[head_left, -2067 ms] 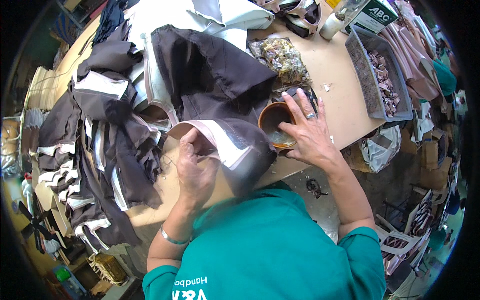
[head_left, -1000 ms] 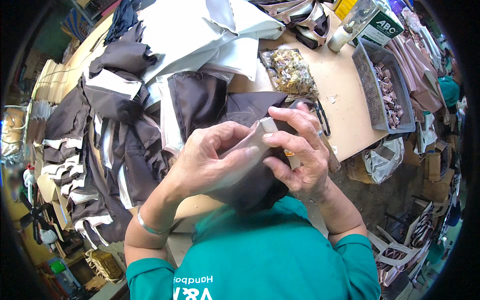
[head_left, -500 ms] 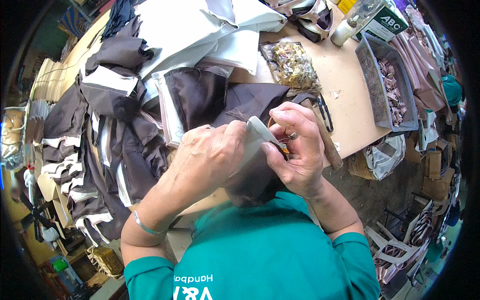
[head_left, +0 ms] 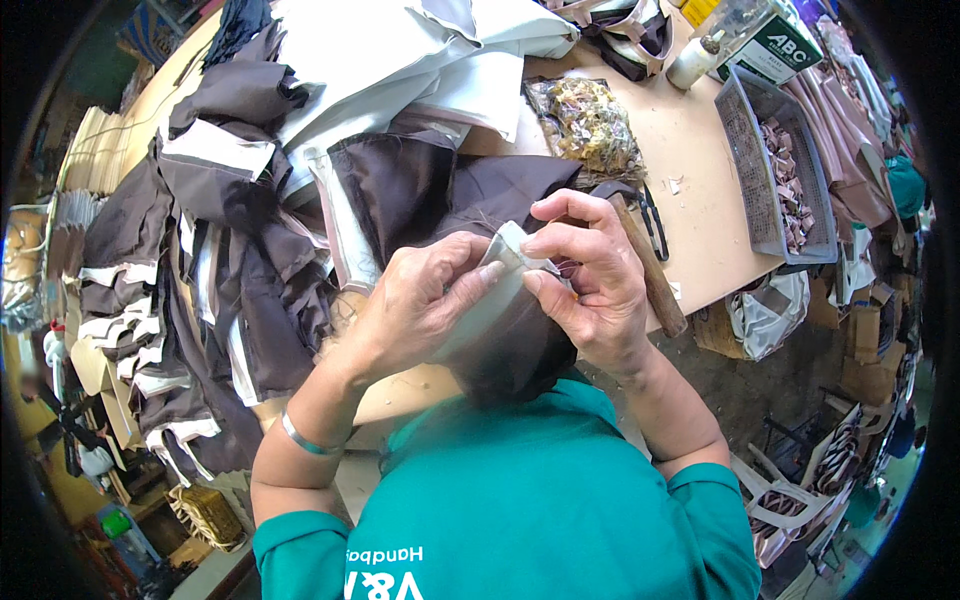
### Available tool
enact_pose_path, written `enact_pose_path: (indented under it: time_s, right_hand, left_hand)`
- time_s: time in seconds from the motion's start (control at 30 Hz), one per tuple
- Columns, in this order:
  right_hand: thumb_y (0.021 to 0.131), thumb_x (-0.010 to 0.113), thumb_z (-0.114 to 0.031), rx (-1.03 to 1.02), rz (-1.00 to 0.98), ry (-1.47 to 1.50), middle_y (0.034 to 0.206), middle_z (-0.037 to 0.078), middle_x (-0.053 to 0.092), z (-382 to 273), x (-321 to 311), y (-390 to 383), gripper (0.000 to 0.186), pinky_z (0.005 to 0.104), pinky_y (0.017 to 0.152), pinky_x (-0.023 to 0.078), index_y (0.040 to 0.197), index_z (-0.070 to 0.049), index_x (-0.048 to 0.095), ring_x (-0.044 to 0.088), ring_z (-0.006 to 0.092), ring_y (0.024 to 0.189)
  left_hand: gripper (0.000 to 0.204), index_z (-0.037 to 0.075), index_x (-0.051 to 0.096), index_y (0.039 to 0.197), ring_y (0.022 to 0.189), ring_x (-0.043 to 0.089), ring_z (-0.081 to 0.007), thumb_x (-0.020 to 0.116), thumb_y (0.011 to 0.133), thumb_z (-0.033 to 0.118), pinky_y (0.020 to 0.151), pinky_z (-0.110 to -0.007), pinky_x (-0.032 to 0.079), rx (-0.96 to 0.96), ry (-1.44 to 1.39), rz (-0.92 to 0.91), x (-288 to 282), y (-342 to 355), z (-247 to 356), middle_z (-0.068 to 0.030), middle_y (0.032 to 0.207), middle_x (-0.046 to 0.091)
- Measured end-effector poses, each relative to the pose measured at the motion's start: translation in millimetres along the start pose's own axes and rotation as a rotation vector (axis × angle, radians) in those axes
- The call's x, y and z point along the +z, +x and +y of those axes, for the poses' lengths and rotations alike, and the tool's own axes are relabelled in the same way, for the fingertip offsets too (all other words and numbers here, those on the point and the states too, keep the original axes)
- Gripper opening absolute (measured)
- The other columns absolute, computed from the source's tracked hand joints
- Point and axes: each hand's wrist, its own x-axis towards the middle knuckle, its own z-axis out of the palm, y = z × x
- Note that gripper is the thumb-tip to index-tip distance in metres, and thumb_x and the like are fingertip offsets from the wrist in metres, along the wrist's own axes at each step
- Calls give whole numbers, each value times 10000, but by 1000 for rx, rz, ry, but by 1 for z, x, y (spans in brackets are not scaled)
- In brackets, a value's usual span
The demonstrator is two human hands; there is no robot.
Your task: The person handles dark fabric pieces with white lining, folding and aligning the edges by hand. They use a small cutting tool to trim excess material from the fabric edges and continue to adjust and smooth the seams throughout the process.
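Observation:
Between my two hands is a dark brown fabric piece (head_left: 515, 360) with a pale folded edge (head_left: 508, 243). My left hand (head_left: 420, 295) grips that edge from the left, thumb laid along it. My right hand (head_left: 595, 285) pinches the same edge from the right, its upper fingers bent over the top. Behind my right hand a wooden-handled tool (head_left: 655, 285) lies beside black scissors (head_left: 657, 225), partly hidden. More dark fabric (head_left: 390, 185) with a pale strip lies under and behind both hands.
Dark pieces (head_left: 215, 185) pile on the table's left, white sheets (head_left: 350, 60) at the back. A bag of small bits (head_left: 585, 130), a white bottle (head_left: 695, 62), a green box (head_left: 775, 45) and a grey basket of pink scraps (head_left: 775, 170) occupy the right of the tabletop (head_left: 705, 270).
My right hand has left the brown bowl, now hidden, and joined my left on the raised fabric edge. Over the last half second my right fingers rose and my left hand turned slightly.

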Motion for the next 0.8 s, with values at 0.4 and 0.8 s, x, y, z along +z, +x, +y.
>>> enact_pose_path:
  time_s: [0.4, 0.8]
  right_hand:
    - [654, 710, -85, -91, -206, 46, 1102, 100, 481, 6, -25, 5, 280, 274, 696, 467, 923, -56, 636, 522, 148, 786]
    - [670, 700, -278, 16, -230, -39, 1216, 126, 451, 1, -23, -3, 374, 340, 812, 411, 990, -95, 636, 469, 214, 958]
  left_hand:
    - [206, -26, 562, 943, 629, 468, -14, 506, 869, 158, 524, -161, 375, -365, -623, -289, -11, -4, -3, 10, 765, 544]
    - [258, -36, 532, 1040, 650, 506, -30, 521, 818, 96, 558, -162, 405, -419, -809, -277, -7, 0, -4, -10, 820, 577]
